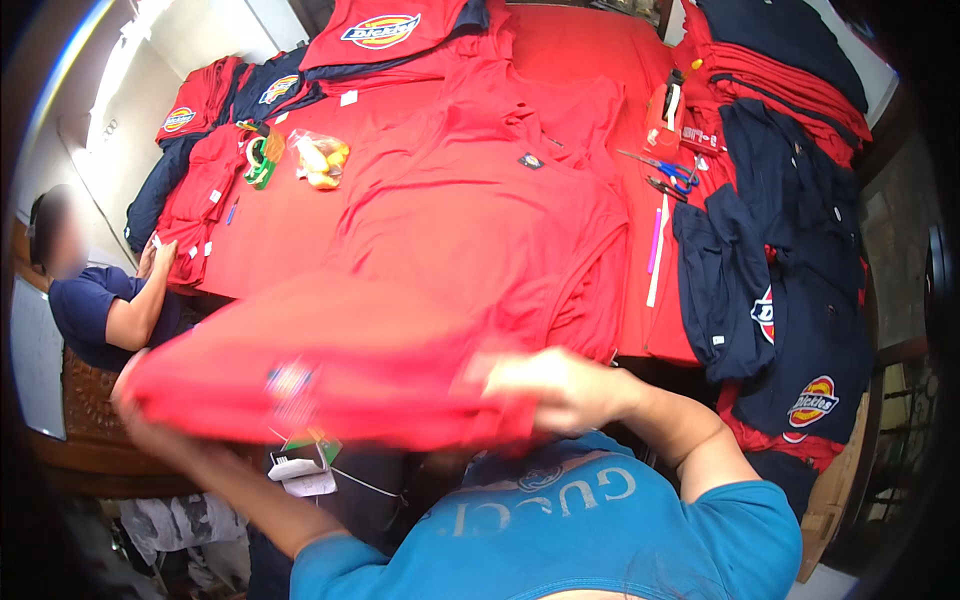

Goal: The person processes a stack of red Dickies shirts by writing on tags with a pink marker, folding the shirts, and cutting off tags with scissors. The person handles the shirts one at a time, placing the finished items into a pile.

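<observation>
A red shirt [330, 350] is stretched between my two hands, blurred by motion, its near edge raised off the table's front. My right hand [560, 388] is closed on the shirt's right end. At the far left end, my left hand [130, 392] grips the other edge, its fingers partly hidden by the cloth. A dark printed patch [290, 380] shows on the held shirt. Beyond it, another red shirt [480, 190] lies spread flat on the red-covered table, a small dark label [531, 160] near its neckline.
Stacks of folded red and navy garments [790, 220] line the right; more piles [390, 30] stand at the back. Blue-handled scissors [675, 175] and a tape dispenser [665, 110] lie right. A bag of yellow items [320, 158] rests left, where a co-worker [110, 290] handles red garments.
</observation>
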Tool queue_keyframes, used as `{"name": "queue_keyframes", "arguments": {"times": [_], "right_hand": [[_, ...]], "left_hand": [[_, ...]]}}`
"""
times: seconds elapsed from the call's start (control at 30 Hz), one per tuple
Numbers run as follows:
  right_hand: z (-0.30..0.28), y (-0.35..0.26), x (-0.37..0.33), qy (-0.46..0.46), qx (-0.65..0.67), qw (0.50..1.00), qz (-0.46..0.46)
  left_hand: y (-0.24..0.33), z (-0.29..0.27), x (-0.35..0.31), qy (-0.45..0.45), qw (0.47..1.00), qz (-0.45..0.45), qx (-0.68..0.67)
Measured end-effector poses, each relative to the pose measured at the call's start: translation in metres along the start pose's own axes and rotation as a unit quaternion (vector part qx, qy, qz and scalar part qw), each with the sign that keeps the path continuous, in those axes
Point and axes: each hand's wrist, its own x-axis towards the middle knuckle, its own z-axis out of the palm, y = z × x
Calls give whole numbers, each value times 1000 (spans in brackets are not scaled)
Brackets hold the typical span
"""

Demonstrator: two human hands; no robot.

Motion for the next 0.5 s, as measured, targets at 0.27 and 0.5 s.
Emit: {"name": "queue_keyframes", "arguments": {"times": [0.27,0.5], "right_hand": [[-56,12,-55,24,164,986,-18],[-154,4,-225,502,163,832,-170]], "left_hand": [[107,-101,-30,-336,909,131,211],[84,166,-167,-717,679,156,-14]]}}
